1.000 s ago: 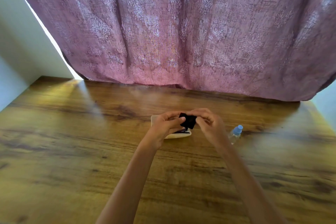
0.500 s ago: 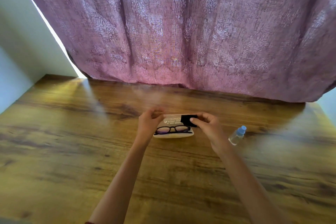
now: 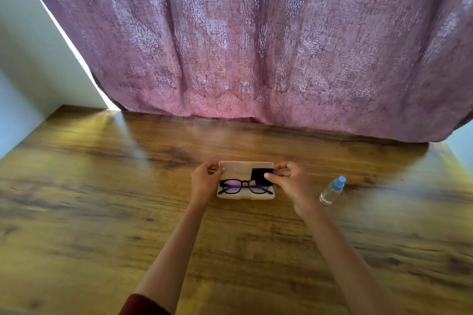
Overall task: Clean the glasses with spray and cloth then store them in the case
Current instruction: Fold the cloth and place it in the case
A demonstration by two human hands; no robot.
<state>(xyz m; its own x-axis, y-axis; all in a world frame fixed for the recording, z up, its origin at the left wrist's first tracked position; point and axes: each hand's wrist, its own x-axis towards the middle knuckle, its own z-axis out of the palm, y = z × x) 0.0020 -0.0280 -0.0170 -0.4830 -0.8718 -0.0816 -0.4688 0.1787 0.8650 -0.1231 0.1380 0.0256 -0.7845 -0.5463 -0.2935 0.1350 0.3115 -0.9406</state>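
On the wood-grain tabletop, the left hand gripped the pale, rounded case with curled fingers; the right hand pinched a square black cloth over dark-framed glasses lying inside.

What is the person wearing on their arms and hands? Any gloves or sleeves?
No gloves: the left hand and the right hand are bare, and I see no rings or watch. A dark red sleeve shows at the bottom edge of the picture on the left arm. The right forearm is uncovered as far as the picture shows.
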